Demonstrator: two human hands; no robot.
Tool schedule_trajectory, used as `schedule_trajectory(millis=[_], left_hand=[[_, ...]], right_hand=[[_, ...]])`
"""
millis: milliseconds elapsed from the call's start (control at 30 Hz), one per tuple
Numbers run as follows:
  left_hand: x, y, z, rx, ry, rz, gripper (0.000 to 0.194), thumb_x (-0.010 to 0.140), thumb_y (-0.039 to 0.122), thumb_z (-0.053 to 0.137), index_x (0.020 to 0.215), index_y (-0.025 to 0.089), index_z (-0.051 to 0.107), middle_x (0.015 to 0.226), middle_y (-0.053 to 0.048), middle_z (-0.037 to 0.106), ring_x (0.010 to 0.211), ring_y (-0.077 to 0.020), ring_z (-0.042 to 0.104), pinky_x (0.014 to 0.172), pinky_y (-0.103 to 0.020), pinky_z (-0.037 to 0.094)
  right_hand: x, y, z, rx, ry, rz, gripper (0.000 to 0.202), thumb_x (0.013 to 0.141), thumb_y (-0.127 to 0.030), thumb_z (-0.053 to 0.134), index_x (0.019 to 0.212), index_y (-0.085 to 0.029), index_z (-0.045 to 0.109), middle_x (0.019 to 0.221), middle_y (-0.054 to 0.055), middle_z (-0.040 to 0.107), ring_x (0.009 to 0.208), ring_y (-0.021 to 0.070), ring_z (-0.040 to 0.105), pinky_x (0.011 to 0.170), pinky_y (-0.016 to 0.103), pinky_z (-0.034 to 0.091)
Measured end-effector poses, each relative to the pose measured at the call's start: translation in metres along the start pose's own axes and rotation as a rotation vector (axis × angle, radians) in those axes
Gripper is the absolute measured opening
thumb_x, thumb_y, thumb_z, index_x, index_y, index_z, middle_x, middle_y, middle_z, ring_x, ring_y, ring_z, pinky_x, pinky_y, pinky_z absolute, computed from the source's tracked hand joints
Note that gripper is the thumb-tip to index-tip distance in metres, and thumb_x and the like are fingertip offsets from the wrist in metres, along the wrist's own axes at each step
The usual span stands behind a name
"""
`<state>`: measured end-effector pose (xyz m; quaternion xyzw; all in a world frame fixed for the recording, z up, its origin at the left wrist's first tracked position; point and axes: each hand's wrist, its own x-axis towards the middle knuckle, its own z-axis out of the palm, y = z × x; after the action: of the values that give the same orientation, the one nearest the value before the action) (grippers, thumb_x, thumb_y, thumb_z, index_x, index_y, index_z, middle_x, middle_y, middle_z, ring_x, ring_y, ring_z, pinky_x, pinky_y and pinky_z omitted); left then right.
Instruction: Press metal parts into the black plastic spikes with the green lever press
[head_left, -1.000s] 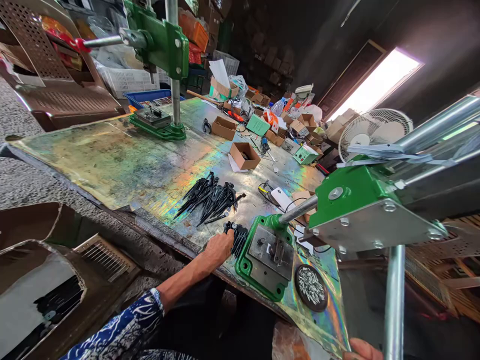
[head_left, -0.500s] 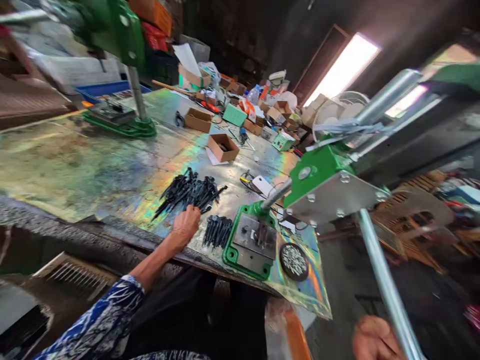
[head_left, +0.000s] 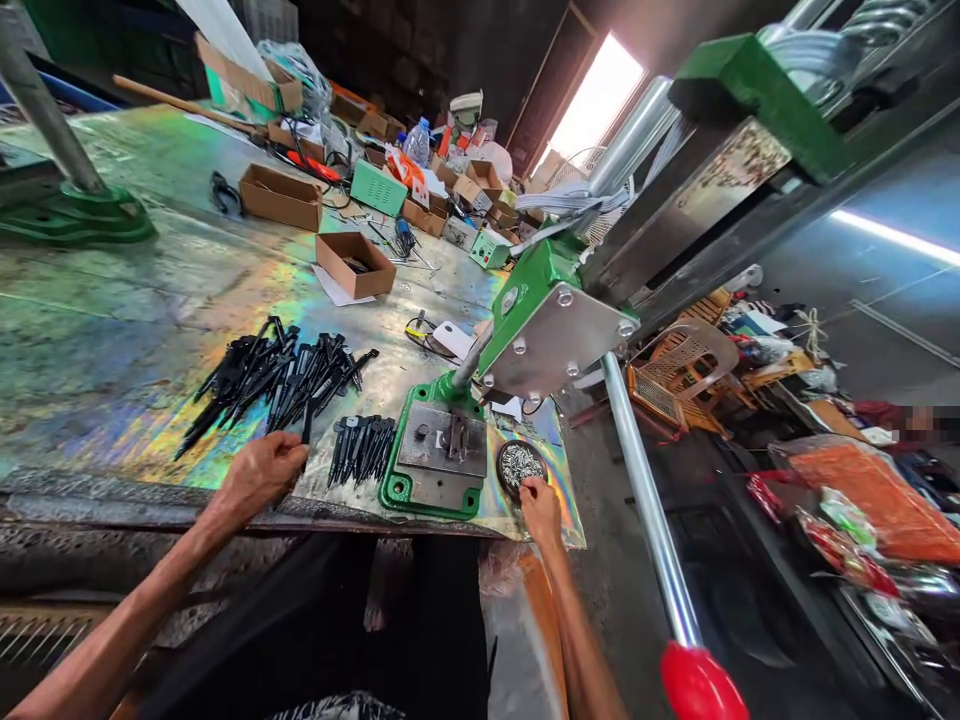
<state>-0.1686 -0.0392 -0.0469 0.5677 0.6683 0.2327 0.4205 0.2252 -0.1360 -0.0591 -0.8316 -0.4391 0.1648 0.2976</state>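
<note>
My left hand [head_left: 264, 470] is closed in a pinch around a slim black plastic stake [head_left: 307, 422], which points up from the fingertips. Just beyond it lies a loose pile of similar black stakes [head_left: 274, 375]. A neater row of them [head_left: 361, 448] rests between that hand and the green hand press [head_left: 431, 490]. My right hand [head_left: 541, 508] has its fingers pinched together at the near edge of a round dark dish of small silvery metal pins [head_left: 523, 462]. Whatever sits between those fingertips is too small to make out.
The press lever [head_left: 649, 500], tipped by a red knob [head_left: 701, 682], slants down on the right. An open cardboard box [head_left: 356, 262] stands behind the piles. Another press's green base [head_left: 82, 215] is at the left. Boxes and tools clutter the back of the metal-topped table [head_left: 172, 290].
My right hand has left the press lever and reached the dish of pins. My left hand has come away from the pile with a stake. The view has swung right.
</note>
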Motion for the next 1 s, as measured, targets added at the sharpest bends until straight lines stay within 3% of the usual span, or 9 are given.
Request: schedule_trajectory(millis=[100,200,533,733,1000], left_hand=[[-0.021,0.004,-0.003,-0.413,-0.127,0.013,0.022,0.076,0.033,0.056,0.063,0.018,0.047,0.047,0.005,0.051,0.038,-0.0064,0.035,0.043,-0.017,0.026],[-0.033,0.008,-0.004,-0.584,-0.173,0.012,0.025,0.069,0.034,0.067,0.062,0.018,0.049,0.050,0.004,0.056,0.038,-0.0054,0.037,0.041,-0.016,0.026],[-0.046,0.032,0.016,-0.850,-0.300,-0.061,0.020,0.068,0.032,0.068,0.079,0.020,0.057,0.050,0.005,0.055,0.039,-0.0070,0.041,0.037,-0.016,0.026],[-0.054,0.039,0.026,-0.908,-0.364,-0.063,0.022,0.068,0.030,0.070,0.080,0.019,0.055,0.053,0.005,0.054,0.042,-0.0064,0.041,0.039,-0.016,0.031],[-0.063,0.045,0.031,-0.991,-0.372,-0.086,0.023,0.065,0.030,0.073,0.079,0.019,0.057,0.061,0.004,0.055,0.048,-0.0070,0.044,0.039,-0.016,0.035]], right_hand=[[0.007,0.007,0.008,-0.207,-0.011,-0.019,0.016,0.088,-0.031,0.059,0.084,-0.015,0.060,0.087,0.003,0.061,0.081,0.0171,0.059,0.076,0.037,0.048],[0.010,0.010,0.011,-0.334,-0.035,-0.059,0.015,0.088,-0.030,0.058,0.087,-0.015,0.061,0.092,0.004,0.062,0.086,0.0184,0.059,0.080,0.039,0.047],[0.016,0.022,0.004,-0.381,-0.069,-0.106,0.019,0.091,-0.032,0.053,0.087,-0.014,0.060,0.080,0.001,0.061,0.075,0.0161,0.060,0.073,0.035,0.049],[0.014,0.022,0.008,-0.347,-0.081,-0.141,0.016,0.089,-0.029,0.057,0.091,-0.014,0.060,0.091,0.004,0.062,0.085,0.0183,0.060,0.079,0.039,0.048],[0.018,0.032,0.008,-0.087,-0.061,-0.092,0.021,0.089,-0.034,0.056,0.080,-0.015,0.059,0.074,-0.001,0.058,0.071,0.0153,0.058,0.070,0.034,0.048]])
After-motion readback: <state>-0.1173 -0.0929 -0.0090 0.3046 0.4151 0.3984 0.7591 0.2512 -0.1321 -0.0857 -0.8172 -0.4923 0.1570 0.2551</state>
